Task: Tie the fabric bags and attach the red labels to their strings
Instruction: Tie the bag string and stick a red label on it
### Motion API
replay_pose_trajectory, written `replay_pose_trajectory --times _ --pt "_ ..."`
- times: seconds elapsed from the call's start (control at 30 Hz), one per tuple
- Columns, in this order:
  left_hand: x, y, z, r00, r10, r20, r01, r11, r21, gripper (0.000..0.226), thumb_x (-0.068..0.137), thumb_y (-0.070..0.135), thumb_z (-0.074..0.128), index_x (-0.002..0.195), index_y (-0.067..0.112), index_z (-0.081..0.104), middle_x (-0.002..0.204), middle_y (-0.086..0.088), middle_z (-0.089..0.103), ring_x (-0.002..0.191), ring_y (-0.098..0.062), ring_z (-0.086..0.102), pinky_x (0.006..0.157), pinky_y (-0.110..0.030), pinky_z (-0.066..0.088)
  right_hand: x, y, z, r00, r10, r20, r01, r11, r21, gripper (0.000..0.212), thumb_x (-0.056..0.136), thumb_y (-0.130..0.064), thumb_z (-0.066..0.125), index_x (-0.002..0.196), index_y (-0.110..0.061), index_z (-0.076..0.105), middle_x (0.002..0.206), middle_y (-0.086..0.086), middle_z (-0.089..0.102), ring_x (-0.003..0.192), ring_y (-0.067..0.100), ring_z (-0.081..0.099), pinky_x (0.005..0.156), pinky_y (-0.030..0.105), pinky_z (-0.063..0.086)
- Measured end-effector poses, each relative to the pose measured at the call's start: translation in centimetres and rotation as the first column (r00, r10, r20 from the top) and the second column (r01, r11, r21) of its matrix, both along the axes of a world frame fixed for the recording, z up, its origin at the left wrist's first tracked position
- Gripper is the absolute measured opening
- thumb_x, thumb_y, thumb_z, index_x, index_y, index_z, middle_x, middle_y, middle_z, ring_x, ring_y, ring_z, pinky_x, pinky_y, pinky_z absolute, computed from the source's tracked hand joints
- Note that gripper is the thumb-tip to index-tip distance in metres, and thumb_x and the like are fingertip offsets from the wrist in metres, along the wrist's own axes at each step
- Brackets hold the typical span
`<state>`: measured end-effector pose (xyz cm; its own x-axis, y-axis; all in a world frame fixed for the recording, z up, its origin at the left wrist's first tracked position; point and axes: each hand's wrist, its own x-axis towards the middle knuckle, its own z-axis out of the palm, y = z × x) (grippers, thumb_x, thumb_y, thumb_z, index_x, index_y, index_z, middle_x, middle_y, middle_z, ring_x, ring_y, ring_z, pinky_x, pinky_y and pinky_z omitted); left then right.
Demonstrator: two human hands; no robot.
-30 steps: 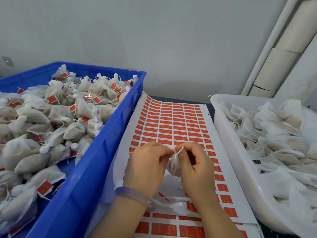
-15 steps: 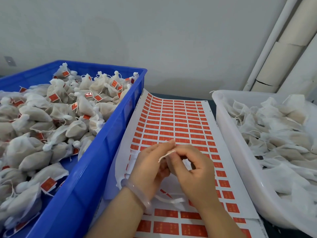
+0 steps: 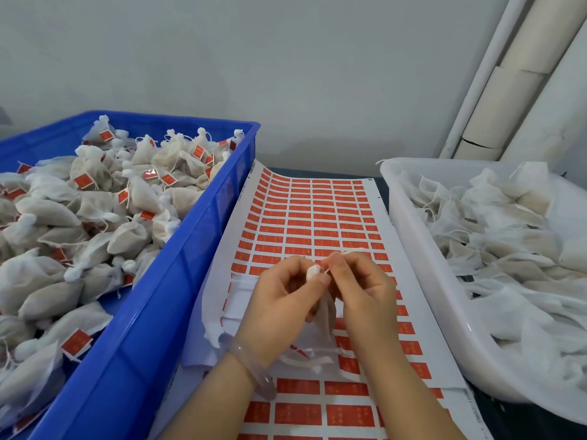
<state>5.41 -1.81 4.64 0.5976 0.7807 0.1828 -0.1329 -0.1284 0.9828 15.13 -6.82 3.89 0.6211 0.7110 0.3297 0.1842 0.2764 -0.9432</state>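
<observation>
A small white fabric bag (image 3: 325,312) hangs between my two hands over the label sheet. My left hand (image 3: 279,300) pinches the bag's bunched top, a white tuft showing at its fingertips. My right hand (image 3: 365,290) pinches the thin white string beside that tuft, thumb and forefinger closed on it. Under the hands lies a white sheet of red labels (image 3: 305,223), with peeled backing curled up near my left wrist. The bag's lower part is partly hidden by my right palm.
A blue crate (image 3: 178,281) on the left holds several tied bags with red labels. A white tub (image 3: 422,274) on the right holds several loose untied bags. White pipes (image 3: 508,74) run up the wall at the back right.
Both hands have shifted slightly away from me over the sheet. The bag's top now shows as a bunched tuft at my left fingertips, with the string pulled short by my right hand.
</observation>
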Motion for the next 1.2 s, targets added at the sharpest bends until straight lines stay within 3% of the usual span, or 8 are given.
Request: replay_pose_trajectory --times 0.17,0.33,0.47,0.57,0.77,0.9,1.03,1.2 --pt "-0.1 0.1 0.0 0.997 -0.072 0.010 0.072 0.997 0.015 0.030 0.078 0.033 0.054 0.088 0.006 0.061 0.064 0.001 0.058 0.058 -0.012 0.055 0.053 -0.018 0.048 -0.1 0.0 0.2 0.999 -0.014 -0.047 0.014 1.000 -0.011 0.020 0.070 -0.048 0.054 0.068 -0.033 0.067 0.070 -0.018 0.068 0.074 0.000 0.065 0.055 0.008 0.049" --pt "-0.2 0.3 0.1 0.995 -0.091 0.028 0.093 0.992 -0.080 0.024 0.081 0.029 0.051 0.089 0.008 0.060 0.062 0.000 0.054 0.054 -0.011 0.051 0.049 -0.019 0.047 0.1 -0.1 0.4 0.998 0.052 -0.024 -0.053 0.997 -0.048 0.022 0.073 -0.053 0.049 0.069 -0.049 0.070 0.075 -0.021 0.069 0.077 -0.001 0.066 0.058 0.009 0.050" --pt "-0.4 0.5 0.0 0.999 -0.014 0.043 0.017 0.996 -0.082 0.016 0.090 0.019 0.048 0.091 0.007 0.059 0.061 0.002 0.055 0.052 -0.008 0.051 0.047 -0.018 0.046 0.2 -0.1 0.1 0.987 0.161 0.023 -0.161 0.986 -0.032 0.032 0.090 -0.021 0.055 0.075 -0.045 0.072 0.083 -0.020 0.070 0.084 0.001 0.065 0.065 0.011 0.051" --pt "-0.5 0.5 0.1 0.998 -0.011 0.064 0.018 0.993 -0.114 0.014 0.092 0.014 0.048 0.085 0.009 0.060 0.060 0.003 0.057 0.051 -0.007 0.052 0.045 -0.018 0.045 0.5 -0.2 -0.1 0.978 0.204 0.047 -0.202 0.978 -0.046 0.038 0.089 -0.005 0.057 0.081 -0.040 0.071 0.086 -0.017 0.071 0.088 0.004 0.066 0.067 0.013 0.052" --pt "-0.7 0.7 0.1 0.993 -0.065 0.094 0.079 0.985 -0.154 0.014 0.087 0.020 0.051 0.081 0.010 0.059 0.058 0.005 0.056 0.051 -0.007 0.051 0.045 -0.017 0.042 0.5 -0.1 0.1 0.988 0.140 0.058 -0.136 0.988 -0.068 0.009 0.073 -0.033 0.067 0.081 -0.038 0.068 0.079 -0.023 0.070 0.081 -0.003 0.066 0.060 0.007 0.048" --pt "-0.9 0.9 0.0 0.985 -0.106 0.140 0.128 0.978 -0.162 0.024 0.081 0.026 0.052 0.086 0.003 0.057 0.056 0.003 0.052 0.049 -0.007 0.047 0.045 -0.017 0.041 1.0 -0.3 0.1 0.985 0.167 -0.045 -0.170 0.983 -0.074 0.036 0.055 -0.047 0.071 0.088 -0.032 0.069 0.084 -0.012 0.073 0.082 0.007 0.070 0.066 0.017 0.055" --pt "-1.0 1.1 -0.2 0.986 -0.136 0.092 0.148 0.980 -0.135 0.017 0.083 0.027 0.051 0.081 0.010 0.057 0.055 0.004 0.051 0.050 -0.008 0.046 0.046 -0.017 0.041 1.5 -0.2 0.0 0.953 0.259 -0.156 -0.280 0.951 -0.132 0.050 0.056 -0.041 0.075 0.102 -0.024 0.064 0.087 0.000 0.074 0.084 0.017 0.071 0.079 0.036 0.057" --pt "-0.8 1.2 -0.2 0.985 -0.150 0.080 0.161 0.977 -0.142 0.022 0.080 0.029 0.052 0.081 0.007 0.056 0.059 -0.001 0.051 0.052 -0.010 0.047 0.047 -0.018 0.043 1.5 -0.3 -0.1 0.964 0.243 -0.106 -0.257 0.954 -0.154 0.041 0.065 -0.037 0.072 0.101 -0.026 0.053 0.081 -0.006 0.073 0.079 0.012 0.071 0.070 0.024 0.057"
